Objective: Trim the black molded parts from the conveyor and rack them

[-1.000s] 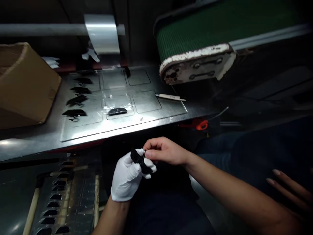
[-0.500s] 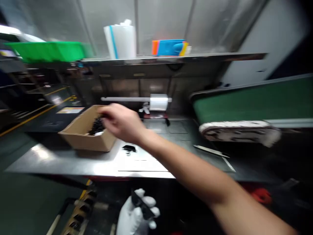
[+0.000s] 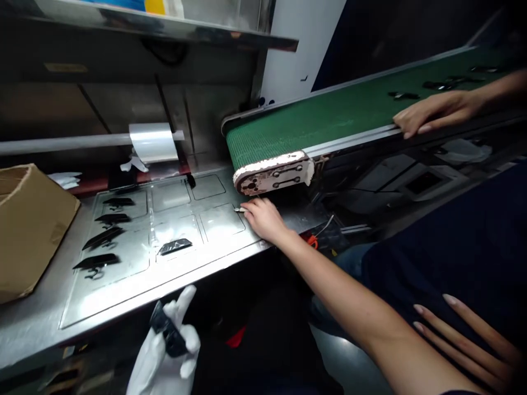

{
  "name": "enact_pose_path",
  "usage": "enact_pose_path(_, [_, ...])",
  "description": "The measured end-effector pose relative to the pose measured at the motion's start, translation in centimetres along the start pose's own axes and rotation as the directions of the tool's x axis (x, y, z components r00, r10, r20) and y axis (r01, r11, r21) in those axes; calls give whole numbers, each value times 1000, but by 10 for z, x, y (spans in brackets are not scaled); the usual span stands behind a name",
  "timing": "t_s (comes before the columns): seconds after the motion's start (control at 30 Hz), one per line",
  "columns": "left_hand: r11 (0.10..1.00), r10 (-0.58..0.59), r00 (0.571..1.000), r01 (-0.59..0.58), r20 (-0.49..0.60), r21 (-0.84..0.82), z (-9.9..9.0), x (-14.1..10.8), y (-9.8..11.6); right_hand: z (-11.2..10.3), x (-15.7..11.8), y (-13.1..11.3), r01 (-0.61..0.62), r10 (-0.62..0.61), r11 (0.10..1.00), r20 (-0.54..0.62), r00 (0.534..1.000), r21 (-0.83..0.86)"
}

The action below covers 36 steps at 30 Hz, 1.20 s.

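Observation:
My left hand, in a white glove, holds a small black plastic part in front of the table edge. My bare right hand rests at the table's front edge with its fingers closed over a slim pale knife-like tool; most of the tool is hidden under the hand. To the left on the clear-covered worktop lie several black parts with small hooks. A single black part in clear film lies nearer the middle.
A cardboard box stands at the left. Behind is a roll of clear film on a bar. A green conveyor belt carries black parts at the right. A co-worker's hand rests on its rail; another person's fingers show lower right.
My view has swung right. My right hand has left the cardboard box and come down onto the slim pale tool near the conveyor's end. My left hand still holds the black part.

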<state>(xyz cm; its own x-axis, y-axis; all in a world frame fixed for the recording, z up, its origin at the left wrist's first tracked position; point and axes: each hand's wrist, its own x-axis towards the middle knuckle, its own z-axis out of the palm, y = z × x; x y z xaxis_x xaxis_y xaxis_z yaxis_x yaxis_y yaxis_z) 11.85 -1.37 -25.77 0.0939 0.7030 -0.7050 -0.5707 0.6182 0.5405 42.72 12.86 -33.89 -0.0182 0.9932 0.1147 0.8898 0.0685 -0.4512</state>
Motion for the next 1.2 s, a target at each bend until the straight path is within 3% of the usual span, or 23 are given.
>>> enact_pose_path(0.1, [998, 56, 993, -54, 104, -28, 19, 5, -13, -5, 4, 10, -14, 12, 999, 55, 998, 41])
enact_pose_path(0.2, [996, 80, 979, -73, 188, -42, 28, 6, -21, -21, -23, -21, 51, -76, 969, 94, 993, 243])
enact_pose_path(0.3, [996, 74, 970, -62, 230, -62, 30, 5, -27, -45, -64, -61, 102, -311, 792, 254, 916, 602])
enact_pose_path(0.4, [996, 69, 964, -50, 258, -76, 27, 3, -33, -57, -93, -91, 62, -443, 663, 324, 836, 746])
enact_pose_path(0.47, [997, 48, 959, -30, 279, -69, 24, 1, -37, -55, -101, -101, 56, -461, 656, 341, 819, 753])
enact_pose_path(0.57, [999, 18, 945, -4, 326, -44, 18, -1, -41, -49, -106, -106, 88, -439, 680, 309, 844, 728])
enact_pose_path(0.7, [999, 51, 925, -53, 377, -6, 17, -2, -44, -45, -111, -107, 106, -412, 718, 297, 861, 688])
enact_pose_path(0.9, [996, 57, 947, -77, 317, 50, 19, -3, -45, -45, -116, -108, 149, -410, 774, 308, 859, 615])
enact_pose_path(1.2, [994, 46, 953, -75, 300, 84, 19, -3, -43, -48, -117, -100, 241, -497, 765, 308, 811, 598])
